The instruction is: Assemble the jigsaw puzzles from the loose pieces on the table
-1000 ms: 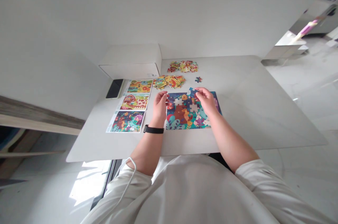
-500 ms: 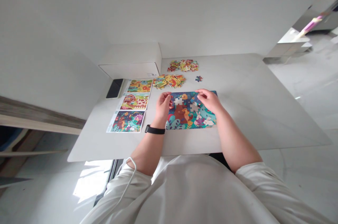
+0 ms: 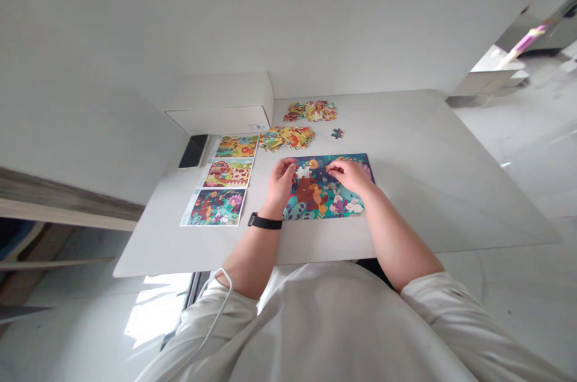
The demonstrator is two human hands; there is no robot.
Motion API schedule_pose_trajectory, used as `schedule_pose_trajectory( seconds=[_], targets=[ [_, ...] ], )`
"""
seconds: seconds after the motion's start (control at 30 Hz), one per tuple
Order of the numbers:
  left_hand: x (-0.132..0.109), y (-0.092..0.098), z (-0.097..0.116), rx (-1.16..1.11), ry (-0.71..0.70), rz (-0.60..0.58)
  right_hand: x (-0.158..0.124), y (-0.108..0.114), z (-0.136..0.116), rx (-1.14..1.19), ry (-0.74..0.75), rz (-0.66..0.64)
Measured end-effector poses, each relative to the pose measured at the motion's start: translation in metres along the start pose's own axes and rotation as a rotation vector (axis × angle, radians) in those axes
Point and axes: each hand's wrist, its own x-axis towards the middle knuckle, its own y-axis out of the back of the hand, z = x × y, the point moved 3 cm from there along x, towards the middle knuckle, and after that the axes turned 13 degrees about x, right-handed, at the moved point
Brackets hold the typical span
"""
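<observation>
Barely shifted is your left hand (image 3: 280,181), while your right hand (image 3: 354,176) has drawn in from the puzzle's far edge and sits lower over its upper middle; the bare patch that showed near the middle half a second ago now reads as filled, which suggests one more piece is in and leaves a single open gap (image 3: 303,172) that you can see, with any under your fingers hidden. Leftmost on the counter (image 3: 433,190) lies the dark phone (image 3: 193,151), then the three picture sheets (image 3: 228,173), the nearest of them matching the puzzle (image 3: 315,196); your left hand rests at the puzzle's left edge, just beside the gap, its thumb and forefinger nearly together; you cannot tell from here whether anything is between them. Puzzle and counter meet flat in front of you, the two piles of yellowish pieces (image 3: 286,137) well beyond its far edge; your right arm comes in from the right, wrist low, fingers bent down and narrow over the puzzle; whether they pinch a piece cannot be told; past them, apart from the puzzle, lies one loose piece (image 3: 338,133).
</observation>
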Motion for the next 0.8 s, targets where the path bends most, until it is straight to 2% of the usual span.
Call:
schedule_pose_trajectory(
  seconds=[0.3,0.43,0.53,0.67,0.8],
  targets=[
    [0.002,-0.003,-0.008,0.114,-0.094,-0.039,0.002,-0.005,-0.005,-0.074,0.095,-0.079],
    [-0.005,-0.007,-0.004,0.339,-0.29,-0.054,0.003,-0.007,-0.004,-0.093,0.132,-0.093],
    [-0.013,-0.014,-0.001,0.527,-0.483,-0.116,0.002,-0.009,-0.002,-0.11,0.126,-0.085],
    [-0.019,-0.025,0.002,0.705,-0.691,-0.256,0.0,-0.008,-0.002,-0.124,0.131,-0.039],
    [-0.022,-0.032,0.001,0.8,-0.765,-0.328,0.0,0.008,-0.004,-0.074,0.094,0.145]
  ],
)
